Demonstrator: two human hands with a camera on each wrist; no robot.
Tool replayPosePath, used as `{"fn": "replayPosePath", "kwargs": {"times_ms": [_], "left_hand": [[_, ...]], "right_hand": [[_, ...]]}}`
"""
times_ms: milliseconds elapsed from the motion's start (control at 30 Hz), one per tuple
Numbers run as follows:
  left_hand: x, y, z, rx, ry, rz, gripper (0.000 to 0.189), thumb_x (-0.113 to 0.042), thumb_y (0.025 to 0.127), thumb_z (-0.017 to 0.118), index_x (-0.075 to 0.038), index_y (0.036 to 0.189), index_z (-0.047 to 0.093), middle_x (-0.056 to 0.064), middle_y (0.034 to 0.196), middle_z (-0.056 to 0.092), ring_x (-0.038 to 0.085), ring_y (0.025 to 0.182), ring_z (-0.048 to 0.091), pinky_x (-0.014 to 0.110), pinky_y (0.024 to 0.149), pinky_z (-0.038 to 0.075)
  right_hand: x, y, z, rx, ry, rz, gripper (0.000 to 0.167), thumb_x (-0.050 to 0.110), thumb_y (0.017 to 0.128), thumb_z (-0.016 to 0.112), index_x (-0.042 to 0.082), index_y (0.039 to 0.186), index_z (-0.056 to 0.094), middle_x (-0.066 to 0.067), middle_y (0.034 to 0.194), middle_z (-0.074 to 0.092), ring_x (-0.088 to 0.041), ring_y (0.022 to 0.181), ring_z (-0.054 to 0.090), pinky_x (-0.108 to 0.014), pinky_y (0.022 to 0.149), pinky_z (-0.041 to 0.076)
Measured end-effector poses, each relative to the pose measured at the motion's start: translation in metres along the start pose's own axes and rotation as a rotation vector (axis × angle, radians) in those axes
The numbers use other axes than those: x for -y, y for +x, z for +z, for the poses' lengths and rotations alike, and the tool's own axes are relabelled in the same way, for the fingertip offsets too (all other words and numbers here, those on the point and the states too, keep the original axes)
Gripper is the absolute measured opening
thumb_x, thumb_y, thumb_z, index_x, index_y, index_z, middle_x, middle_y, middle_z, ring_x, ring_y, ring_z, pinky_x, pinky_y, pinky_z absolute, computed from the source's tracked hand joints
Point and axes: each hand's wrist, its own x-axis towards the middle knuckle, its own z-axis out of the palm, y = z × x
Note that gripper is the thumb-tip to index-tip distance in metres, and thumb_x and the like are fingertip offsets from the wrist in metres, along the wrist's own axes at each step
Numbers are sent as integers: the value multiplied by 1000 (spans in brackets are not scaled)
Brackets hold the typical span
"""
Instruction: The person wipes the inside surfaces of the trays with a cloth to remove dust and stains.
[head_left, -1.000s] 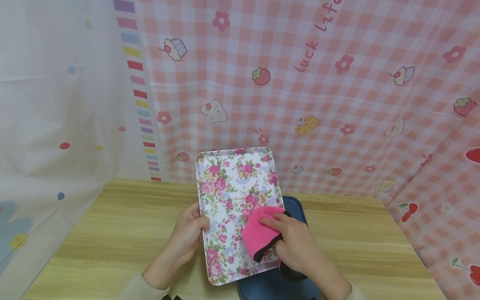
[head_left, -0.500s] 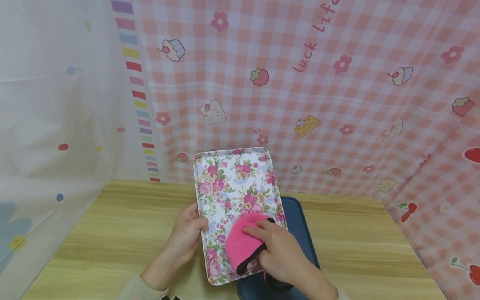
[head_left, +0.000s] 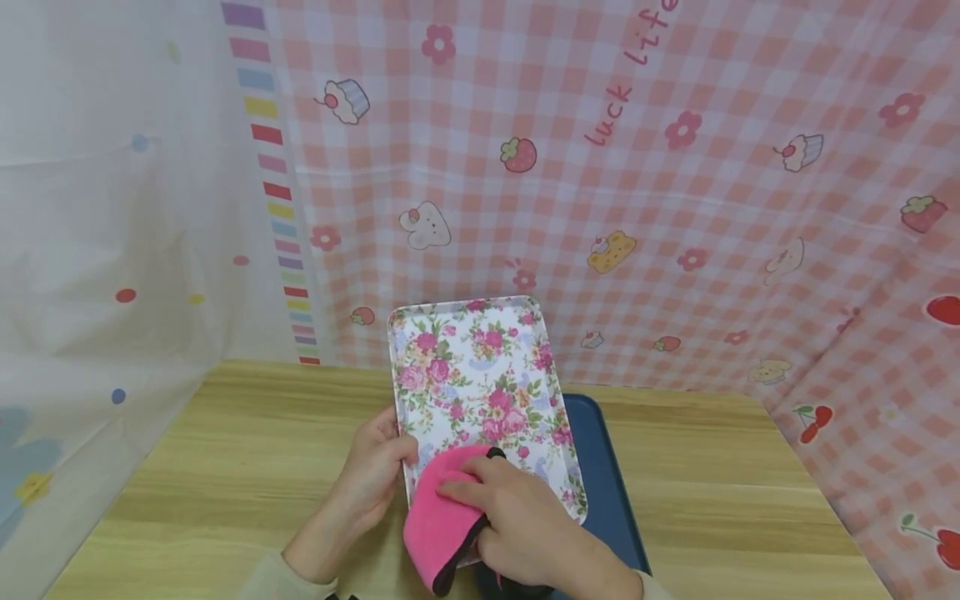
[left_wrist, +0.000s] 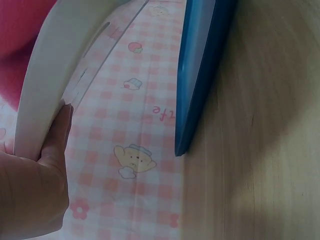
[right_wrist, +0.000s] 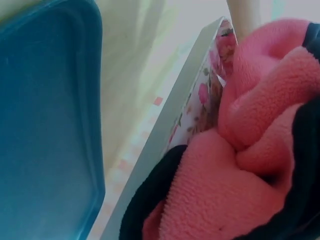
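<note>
A white tray with a pink rose print is held tilted up off the table. My left hand grips its left edge, thumb over the rim; the left wrist view shows the same hand at the tray's pale underside. In my right hand is a fluffy pink cloth with black edging, pressed over the tray's lower left corner. Up close in the right wrist view, the bunched cloth overlaps the floral face; the right fingers are hidden there.
A dark blue tray lies on the wood-grain table, partly beneath the floral one. Behind the table hangs a pink checked curtain, with a white curtain along the left side.
My right hand has slid the pink cloth leftward and down across the floral tray, from its right side to the lower left corner. The left hand and tray stay nearly still.
</note>
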Motion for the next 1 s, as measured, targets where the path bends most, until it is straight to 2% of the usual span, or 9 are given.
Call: {"fn": "replayPosePath", "kwargs": {"times_ms": [133, 233, 433, 633, 800, 1000], "left_hand": [[0, 0, 1, 6, -10, -3, 75, 15, 71, 47, 6, 146, 51, 22, 133, 65, 21, 108, 68, 27, 85, 58], [-1, -1, 0, 6, -15, -3, 77, 15, 71, 47, 6, 147, 50, 23, 134, 65, 22, 108, 68, 29, 86, 59], [-2, -1, -1, 20, -27, -3, 79, 16, 69, 47, 6, 148, 49, 23, 134, 64, 23, 108, 69, 30, 86, 59], [-2, -2, -3, 25, -25, -19, 80, 16, 68, 46, 5, 147, 50, 22, 129, 67, 25, 104, 71, 31, 83, 60], [-1, -1, -4, 21, -29, -21, 80, 16, 69, 46, 4, 147, 49, 21, 128, 67, 25, 102, 71, 32, 82, 61], [-3, -1, -3, 13, -15, -6, 78, 15, 69, 46, 6, 146, 49, 20, 126, 68, 24, 101, 71, 31, 81, 60]], "right_hand": [[-1, -3, -1, -1, -59, -68, 62, -3, 80, 67, 26, 135, 72, 1, 131, 64, -15, 118, 58, -33, 94, 55], [-4, -7, -2, -6, -81, -75, 63, -4, 79, 65, 25, 134, 73, 2, 131, 64, -15, 114, 58, -30, 88, 55], [-14, -15, -7, -22, -68, 1, 62, -5, 79, 66, 25, 133, 73, 1, 131, 65, -17, 112, 58, -29, 77, 55], [-28, -26, -12, -60, -78, 75, 66, -7, 76, 62, 23, 133, 73, 0, 133, 65, -19, 112, 60, -30, 74, 52], [-38, -37, -16, -79, -71, 109, 68, -8, 75, 61, 23, 135, 72, 0, 134, 64, -22, 115, 63, -39, 83, 55], [-47, -48, -21, -62, -26, 157, 70, -9, 74, 59, 21, 136, 71, -3, 138, 63, -27, 123, 63, -51, 95, 55]]}}
